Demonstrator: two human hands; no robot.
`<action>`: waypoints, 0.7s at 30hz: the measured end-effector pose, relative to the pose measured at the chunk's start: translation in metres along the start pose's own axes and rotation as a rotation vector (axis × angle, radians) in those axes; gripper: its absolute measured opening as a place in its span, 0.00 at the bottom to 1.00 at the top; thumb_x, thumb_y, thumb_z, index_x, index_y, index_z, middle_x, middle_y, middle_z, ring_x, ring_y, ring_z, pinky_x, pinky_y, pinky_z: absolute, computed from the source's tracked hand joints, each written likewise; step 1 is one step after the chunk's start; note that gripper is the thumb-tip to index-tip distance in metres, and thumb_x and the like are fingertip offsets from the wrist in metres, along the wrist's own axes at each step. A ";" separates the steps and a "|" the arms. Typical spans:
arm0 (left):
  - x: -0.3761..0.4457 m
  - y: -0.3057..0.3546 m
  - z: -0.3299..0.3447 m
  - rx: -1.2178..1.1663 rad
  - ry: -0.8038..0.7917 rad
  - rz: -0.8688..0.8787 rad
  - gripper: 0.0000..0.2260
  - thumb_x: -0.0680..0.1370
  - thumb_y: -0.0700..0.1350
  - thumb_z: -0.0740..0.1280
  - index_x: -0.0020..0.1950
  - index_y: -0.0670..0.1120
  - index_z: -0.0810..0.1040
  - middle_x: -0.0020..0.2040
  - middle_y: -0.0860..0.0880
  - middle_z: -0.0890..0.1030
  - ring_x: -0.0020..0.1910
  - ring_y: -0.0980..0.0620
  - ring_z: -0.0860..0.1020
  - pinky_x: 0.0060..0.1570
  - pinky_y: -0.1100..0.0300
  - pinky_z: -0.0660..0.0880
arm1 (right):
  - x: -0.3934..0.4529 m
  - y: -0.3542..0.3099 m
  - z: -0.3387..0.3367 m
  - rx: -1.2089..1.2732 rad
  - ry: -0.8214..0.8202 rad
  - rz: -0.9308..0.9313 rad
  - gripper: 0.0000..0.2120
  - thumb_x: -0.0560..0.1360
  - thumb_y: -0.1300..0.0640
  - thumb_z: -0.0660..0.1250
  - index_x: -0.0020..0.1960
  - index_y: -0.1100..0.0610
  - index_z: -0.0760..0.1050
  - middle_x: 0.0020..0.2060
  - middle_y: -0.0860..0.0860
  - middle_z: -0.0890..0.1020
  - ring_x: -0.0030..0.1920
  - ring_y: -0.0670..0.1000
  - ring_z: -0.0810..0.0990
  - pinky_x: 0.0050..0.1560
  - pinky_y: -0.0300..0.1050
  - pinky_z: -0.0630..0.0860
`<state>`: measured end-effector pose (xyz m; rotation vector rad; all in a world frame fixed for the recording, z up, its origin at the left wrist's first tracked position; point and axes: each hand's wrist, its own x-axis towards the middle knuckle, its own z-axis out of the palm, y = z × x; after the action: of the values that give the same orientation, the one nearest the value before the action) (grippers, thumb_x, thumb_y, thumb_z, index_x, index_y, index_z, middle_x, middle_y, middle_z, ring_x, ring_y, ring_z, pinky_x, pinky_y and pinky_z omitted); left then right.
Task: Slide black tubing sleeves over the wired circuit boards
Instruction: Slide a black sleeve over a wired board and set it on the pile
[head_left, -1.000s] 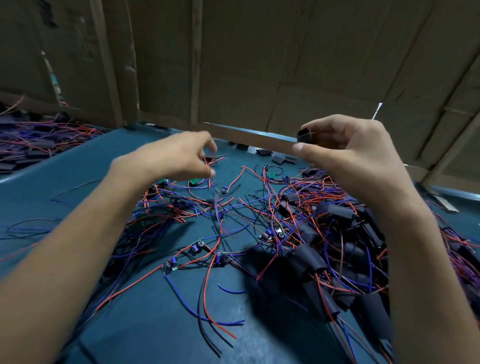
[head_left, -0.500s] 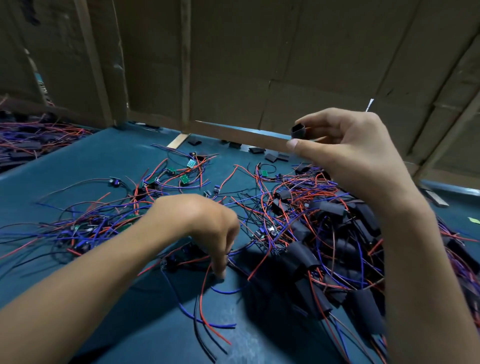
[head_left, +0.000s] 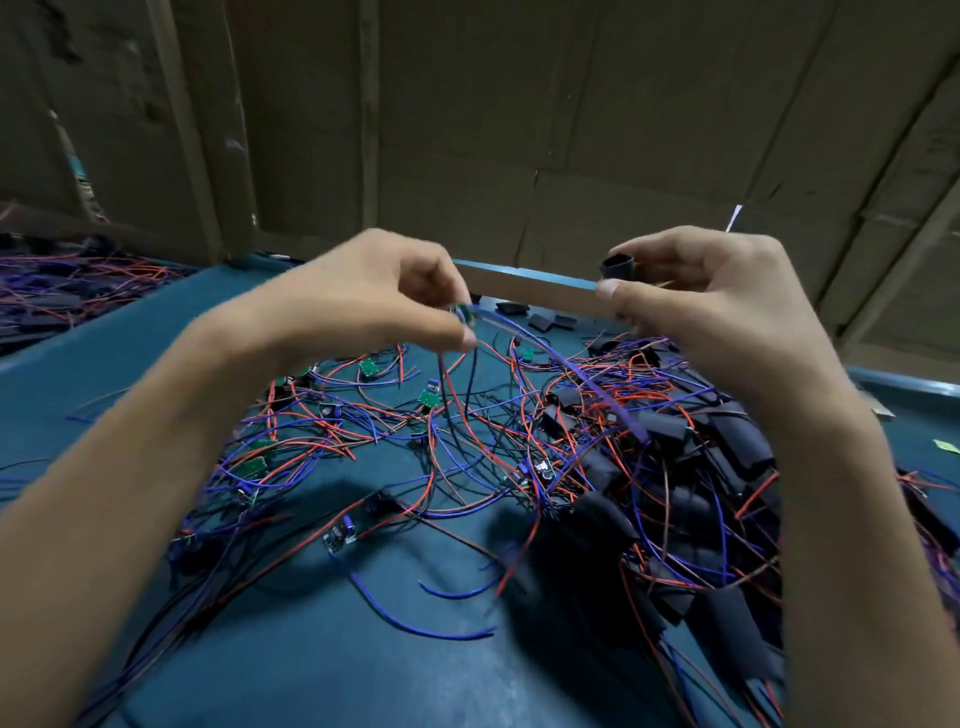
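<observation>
Sleeved boards (head_left: 727, 608) heaped near right on teal table (head_left: 311, 665); bare wired boards (head_left: 340, 535) scattered centre-left. Left hand (head_left: 363, 296) raised, pinching a small board (head_left: 464, 313), blue wire (head_left: 550, 353) trailing. Right hand (head_left: 711, 296) pinches black sleeve (head_left: 617, 267), well apart from the board. Cardboard wall (head_left: 519, 130) beyond.

Two bare hands are raised above a blue worktop (head_left: 311, 649) strewn with red, blue and black wires. The left hand (head_left: 363, 296) pinches what appears to be a small green circuit board (head_left: 464, 313), blurred, its wires (head_left: 545, 348) trailing down. The right hand (head_left: 722, 296) holds a short black tubing sleeve (head_left: 617, 266). Finished sleeved boards (head_left: 727, 467) lie piled at right.
</observation>
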<state>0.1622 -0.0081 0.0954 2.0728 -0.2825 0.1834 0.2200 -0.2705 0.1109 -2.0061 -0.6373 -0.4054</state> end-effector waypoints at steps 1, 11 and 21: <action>-0.001 0.002 0.000 -0.075 0.037 0.023 0.08 0.72 0.32 0.75 0.46 0.42 0.80 0.43 0.39 0.86 0.43 0.47 0.85 0.46 0.57 0.80 | -0.001 0.000 0.000 0.009 -0.011 0.003 0.07 0.71 0.54 0.78 0.49 0.52 0.85 0.39 0.48 0.87 0.38 0.52 0.84 0.46 0.57 0.83; -0.001 0.009 0.010 0.308 0.341 0.244 0.07 0.75 0.44 0.65 0.40 0.48 0.82 0.30 0.62 0.74 0.28 0.59 0.70 0.31 0.69 0.63 | -0.007 -0.009 0.005 0.331 -0.253 0.013 0.10 0.71 0.60 0.78 0.53 0.57 0.85 0.44 0.58 0.87 0.44 0.53 0.85 0.49 0.48 0.83; 0.001 0.006 0.009 0.252 0.279 0.182 0.08 0.76 0.43 0.65 0.40 0.46 0.83 0.23 0.55 0.69 0.22 0.58 0.65 0.23 0.68 0.60 | -0.010 -0.010 0.047 0.820 -0.609 0.086 0.14 0.71 0.62 0.73 0.56 0.63 0.84 0.48 0.60 0.85 0.48 0.61 0.86 0.47 0.54 0.84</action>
<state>0.1620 -0.0192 0.0959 2.2348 -0.2879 0.6419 0.2068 -0.2284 0.0896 -1.3241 -0.8974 0.4885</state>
